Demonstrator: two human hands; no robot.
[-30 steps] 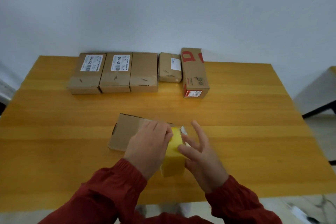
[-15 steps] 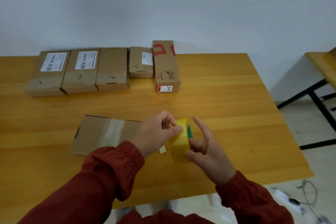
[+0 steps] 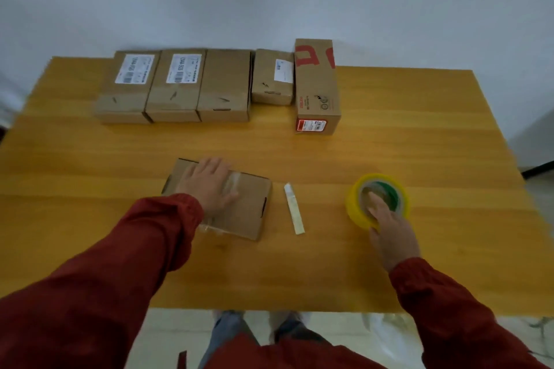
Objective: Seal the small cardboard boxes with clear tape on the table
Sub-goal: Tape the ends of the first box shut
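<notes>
Left hand [image 3: 209, 186] flat, fingers straight, on taped box [image 3: 245, 213] mid-bench, toward front edge. Right hand [image 3: 392, 237] pinching near rim of roll [image 3: 355, 210] (fingers inside core), toward right edge. Pale strip [image 3: 294, 209] between box and roll. Five more boxes [image 3: 224, 84] along far edge of bench [image 3: 419, 129].

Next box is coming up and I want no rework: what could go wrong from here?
1. The clear tape's loose end hangs crumpled past the near edge of the box. The left hand presses further up, so that end may peel or stick to the table.
2. A small white strip lies between the box and the tape roll. The right hand, fingers in the roll's core, could sweep it away.
</notes>
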